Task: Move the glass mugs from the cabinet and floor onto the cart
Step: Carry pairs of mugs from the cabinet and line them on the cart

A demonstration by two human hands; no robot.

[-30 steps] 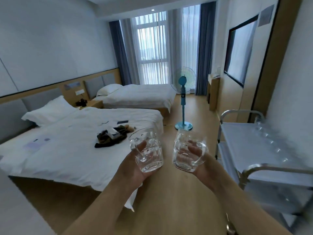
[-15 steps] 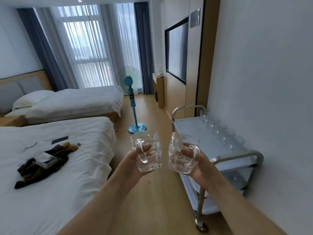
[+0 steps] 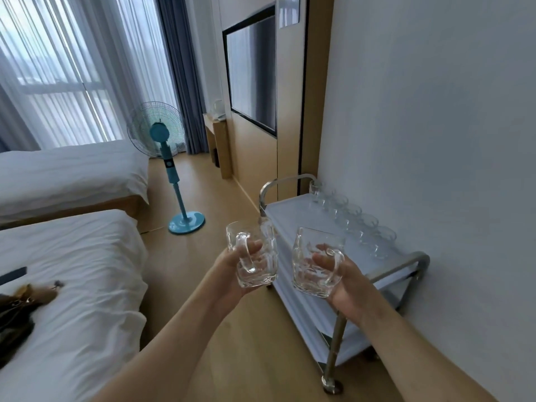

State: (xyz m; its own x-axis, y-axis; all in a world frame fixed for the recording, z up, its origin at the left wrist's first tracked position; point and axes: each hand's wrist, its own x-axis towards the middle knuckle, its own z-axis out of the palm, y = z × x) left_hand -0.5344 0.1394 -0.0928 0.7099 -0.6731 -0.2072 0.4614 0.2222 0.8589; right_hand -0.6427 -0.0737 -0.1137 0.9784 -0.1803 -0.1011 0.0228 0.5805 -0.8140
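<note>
dark bundle (image 3: 13,317) on bed cut by left edge, cart mugs (image 3: 355,220) blurred

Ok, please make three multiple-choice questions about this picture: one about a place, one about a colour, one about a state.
1. Where do the mugs already on the cart stand?
A. In a row along the wall side
B. On the bottom shelf
C. In the middle of the top

2. What colour is the fan?
A. White
B. Blue
C. Black

3. What do the hands hold?
A. Nothing
B. One mug between them
C. One mug each

Answers:
1 A: the row of mugs lines the cart top beside the wall.
2 B: the fan has a blue pole and base.
3 C: the left hand grips the left mug, the right hand the right mug.
</note>
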